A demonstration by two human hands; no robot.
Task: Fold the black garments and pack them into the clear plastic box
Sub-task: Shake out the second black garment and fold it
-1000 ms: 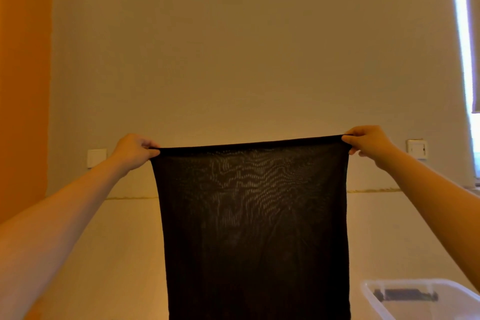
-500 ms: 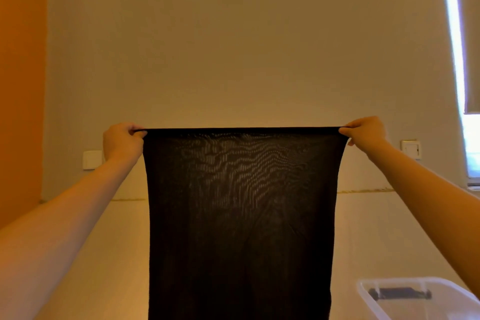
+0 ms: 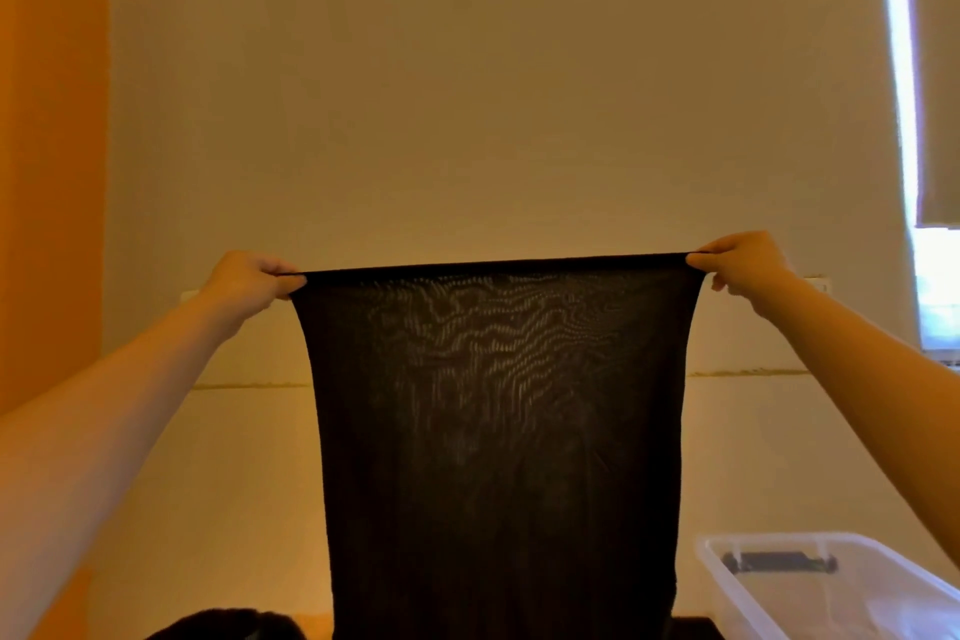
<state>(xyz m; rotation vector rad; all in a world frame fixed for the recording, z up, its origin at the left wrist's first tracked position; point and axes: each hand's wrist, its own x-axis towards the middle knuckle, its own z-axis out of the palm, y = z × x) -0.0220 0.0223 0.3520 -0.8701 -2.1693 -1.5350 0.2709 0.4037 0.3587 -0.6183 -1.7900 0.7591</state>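
At the lower left of the frame a dark heap shows at the bottom edge, probably more black fabric, though too little of it is visible to be sure. Above it, at mid-left, the left hand has its fingers curled tight round one top corner of the black garment. The garment hangs in the centre of the frame, its top edge pulled into a taut, nearly level line, its sheer cloth dropping straight down past the bottom edge. At mid-right the right hand pinches the other top corner between thumb and fingers. In the lower right corner sits the clear plastic box, well below the hands, with a dark handle-like piece visible at its far wall.

The cloth looks thin and stretchy, so pulling the edge this tight could let a corner slip from the smaller pinch on the right, dropping that side and spoiling the fold. Uneven tension could also skew the sides, already drawn inward below the hands, giving a crooked fold. The lower hem is out of view and may drag over the heap.
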